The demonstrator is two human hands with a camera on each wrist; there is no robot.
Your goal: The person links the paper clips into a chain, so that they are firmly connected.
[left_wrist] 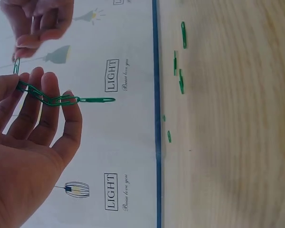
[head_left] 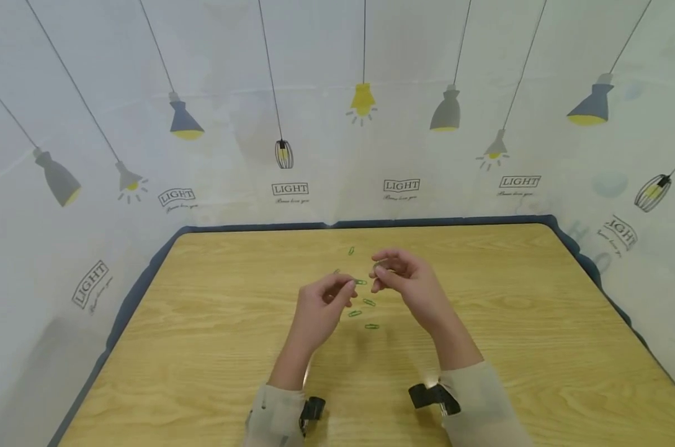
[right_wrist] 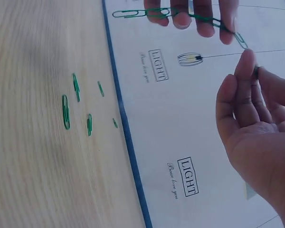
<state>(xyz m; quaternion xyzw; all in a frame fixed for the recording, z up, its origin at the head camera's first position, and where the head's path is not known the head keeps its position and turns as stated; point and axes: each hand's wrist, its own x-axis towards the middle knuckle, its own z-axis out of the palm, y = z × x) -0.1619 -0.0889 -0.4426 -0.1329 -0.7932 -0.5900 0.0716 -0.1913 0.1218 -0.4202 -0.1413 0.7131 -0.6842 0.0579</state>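
Note:
My left hand point(head_left: 322, 307) pinches a chain of linked green paper clips point(left_wrist: 97, 99) between thumb and forefinger. The chain trails across the other fingers of that hand, and one clip sticks up past the thumb toward the right hand. Close by on the right, my right hand point(head_left: 418, 288) is raised at about the same height, its thumb and fingertip pinched together. Between them shows a small dark bit of a paper clip point(right_wrist: 257, 71), mostly hidden by the fingers. Its fingertips are right at the chain's upper end clip point(right_wrist: 241, 40).
Several loose green paper clips lie on the wooden table point(head_left: 231, 347), among them one near the front point(head_left: 372, 326) and one farther back point(head_left: 351, 251). A dark blue edge point(head_left: 259, 228) borders the table, with a lamp-printed white curtain point(head_left: 326, 56) behind it.

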